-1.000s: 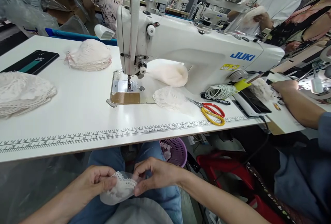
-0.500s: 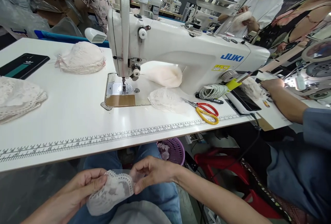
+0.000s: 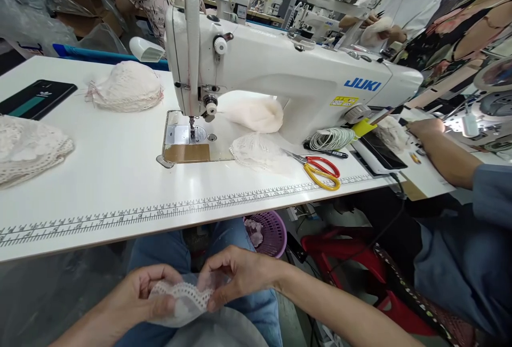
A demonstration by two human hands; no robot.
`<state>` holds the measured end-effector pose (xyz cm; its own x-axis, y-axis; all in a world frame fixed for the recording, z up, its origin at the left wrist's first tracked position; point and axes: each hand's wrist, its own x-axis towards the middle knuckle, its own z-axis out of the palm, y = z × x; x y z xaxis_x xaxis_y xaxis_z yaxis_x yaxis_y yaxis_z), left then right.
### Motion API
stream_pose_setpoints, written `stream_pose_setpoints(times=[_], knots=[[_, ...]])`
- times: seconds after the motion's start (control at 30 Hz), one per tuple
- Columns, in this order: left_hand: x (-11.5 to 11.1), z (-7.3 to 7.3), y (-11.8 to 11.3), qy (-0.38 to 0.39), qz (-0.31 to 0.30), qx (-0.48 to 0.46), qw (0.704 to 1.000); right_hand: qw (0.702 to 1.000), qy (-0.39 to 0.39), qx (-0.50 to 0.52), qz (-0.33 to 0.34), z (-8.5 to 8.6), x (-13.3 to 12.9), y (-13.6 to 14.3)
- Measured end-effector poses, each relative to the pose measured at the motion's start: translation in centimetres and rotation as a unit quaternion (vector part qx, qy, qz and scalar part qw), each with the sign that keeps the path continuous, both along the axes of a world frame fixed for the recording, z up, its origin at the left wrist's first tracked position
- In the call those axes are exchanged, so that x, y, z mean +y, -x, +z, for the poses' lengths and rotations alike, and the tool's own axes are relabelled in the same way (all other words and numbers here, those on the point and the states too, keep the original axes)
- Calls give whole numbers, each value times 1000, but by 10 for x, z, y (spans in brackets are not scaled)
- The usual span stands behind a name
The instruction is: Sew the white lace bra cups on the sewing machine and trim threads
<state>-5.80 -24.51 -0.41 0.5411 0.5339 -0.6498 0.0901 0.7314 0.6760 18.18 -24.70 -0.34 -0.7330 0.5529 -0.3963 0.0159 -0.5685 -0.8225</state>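
Two hands, left hand [image 3: 140, 293] and right hand [image 3: 240, 275], are pinching one lace piece [image 3: 188, 299]! Ahead, right of the grip: one tabletop lace piece [image 3: 254, 150], one pair of scissors [image 3: 306, 161], one cord coil [image 3: 331, 139], one purple basket [image 3: 276, 234] are showing. Ahead, left: two fabric stacks [image 3: 128, 85] and one flat black item [image 3: 38, 99] are resting.

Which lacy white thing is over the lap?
The lacy piece pinched by the left hand and right hand; the other lacy ones around the sewing machine lie on the table.
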Motion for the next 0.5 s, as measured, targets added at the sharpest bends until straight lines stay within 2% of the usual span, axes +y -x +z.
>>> stream_pose_setpoints(times=[0.07, 0.13, 0.27, 0.37, 0.5], knots=[[-3, -8, -2, 8, -4, 6, 1000, 1000, 10, -4, 5, 1, 0, 0], [-4, -10, -3, 9, -6, 3, 1000, 1000, 14, -14, 10, 2, 0, -2], [-4, -1, 0, -8, -25, -25, 999, 999, 10, -27, 15, 4, 0, -4], [-3, 7, 3, 22, -52, -38, 998, 999, -5, -31, 11, 7, 1, -5], [-2, 9, 4, 38, -77, -47, 995, 1000, -8, -14, 6, 7, 1, -9]])
